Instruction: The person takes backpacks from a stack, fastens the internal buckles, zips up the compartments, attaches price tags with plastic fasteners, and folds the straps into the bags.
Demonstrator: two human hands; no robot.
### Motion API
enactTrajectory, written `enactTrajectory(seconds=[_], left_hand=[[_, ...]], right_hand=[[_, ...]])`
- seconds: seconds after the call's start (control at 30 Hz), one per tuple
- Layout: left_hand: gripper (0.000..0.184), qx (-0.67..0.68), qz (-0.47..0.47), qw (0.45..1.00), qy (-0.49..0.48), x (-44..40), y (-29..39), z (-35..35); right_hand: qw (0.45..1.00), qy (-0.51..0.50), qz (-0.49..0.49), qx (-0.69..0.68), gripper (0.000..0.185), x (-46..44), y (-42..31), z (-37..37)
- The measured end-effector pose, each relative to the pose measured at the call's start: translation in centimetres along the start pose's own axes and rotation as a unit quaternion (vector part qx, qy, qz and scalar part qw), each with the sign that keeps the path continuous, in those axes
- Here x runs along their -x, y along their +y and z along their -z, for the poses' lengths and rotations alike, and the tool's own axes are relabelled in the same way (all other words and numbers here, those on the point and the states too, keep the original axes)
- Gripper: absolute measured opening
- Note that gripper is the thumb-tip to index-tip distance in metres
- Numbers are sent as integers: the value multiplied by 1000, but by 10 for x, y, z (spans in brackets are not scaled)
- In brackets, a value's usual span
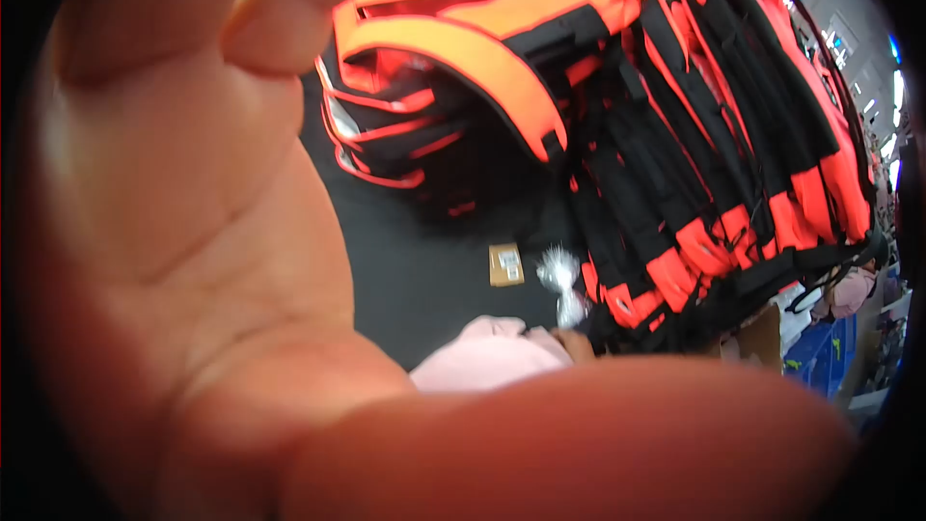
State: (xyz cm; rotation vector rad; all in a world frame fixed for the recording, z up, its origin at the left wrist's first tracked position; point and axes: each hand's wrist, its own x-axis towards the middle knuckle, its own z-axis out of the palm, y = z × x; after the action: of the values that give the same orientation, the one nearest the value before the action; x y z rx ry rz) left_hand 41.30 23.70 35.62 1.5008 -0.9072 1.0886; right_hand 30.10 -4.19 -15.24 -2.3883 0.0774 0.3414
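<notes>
My right hand (222, 203) is very close to the camera and fills the left side and bottom of the view. Its palm faces me, the fingers bend at the top left, and the thumb stretches rightward along the bottom. Nothing shows in its grasp. Above the thumb is a piece of pink cloth (494, 352) with a small patch of skin beside it; whose it is, I cannot tell. My left hand cannot be made out. Beyond the palm lies an orange and black backpack (453, 68) with a curved orange shoulder strap.
Several more black and orange backpacks (714, 135) stand packed in a row at the right. On the dark surface (415, 260) lie a small brown labelled card (504, 265) and a crumpled clear plastic piece (559, 275). Blue bins (825, 352) and another pink-clothed shape (852, 291) appear far right.
</notes>
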Motion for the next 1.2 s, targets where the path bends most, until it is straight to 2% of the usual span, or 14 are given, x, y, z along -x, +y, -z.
enactTrajectory(seconds=[0.17, 0.27, 0.33, 0.5, 0.53, 0.6, 0.63, 0.7, 0.77, 0.83, 0.9, 1.1, 1.13, 1.2], left_hand=[[30, 36, -84, 995, 50, -5, -10, 4], [31, 62, -69, 994, 65, -12, -38, 89], [33, 86, -90, 989, 83, 4, -6, 23], [36, 121, -171, 972, 111, -16, -34, 54], [54, 84, -58, 989, 106, -16, -57, 65], [45, 25, 60, 991, 119, -3, -133, 79], [43, -88, 169, 975, 117, 9, -174, 88], [67, -309, 204, 927, 62, 56, -284, 105], [63, -187, 498, 846, 28, 90, -303, 99], [43, 107, 653, 748, 62, 113, -330, 100], [27, 152, 593, 786, 85, 126, -370, 99], [1, 176, 543, 821, 34, 66, -339, 90], [8, 241, 565, 786, 66, 54, -332, 83], [22, 257, 453, 851, 63, 30, -287, 62]], right_hand=[[1000, 17, 2, -16, 22, -34, -23, 22], [998, -18, -47, -31, 22, 33, -28, 19], [997, -13, -61, -38, 22, 40, -35, 29], [999, 4, -40, -35, 27, 20, -36, 31], [999, 24, -18, -31, 28, 18, -30, 26], [998, 5, -36, -48, 28, 20, -34, 31], [996, -15, -63, -62, 28, 25, -42, 36], [999, -18, -41, -10, 27, 36, -58, 45], [1000, -17, 0, 26, 26, 44, -56, 44], [1000, 4, -29, 11, 26, 49, -50, 38], [997, 29, -72, -13, 25, 62, -46, 32], [994, 55, -97, 3, 22, 83, -21, 10], [990, 55, -130, -27, 22, 88, -34, 17], [989, 52, -128, -59, 23, 90, -38, 16]])
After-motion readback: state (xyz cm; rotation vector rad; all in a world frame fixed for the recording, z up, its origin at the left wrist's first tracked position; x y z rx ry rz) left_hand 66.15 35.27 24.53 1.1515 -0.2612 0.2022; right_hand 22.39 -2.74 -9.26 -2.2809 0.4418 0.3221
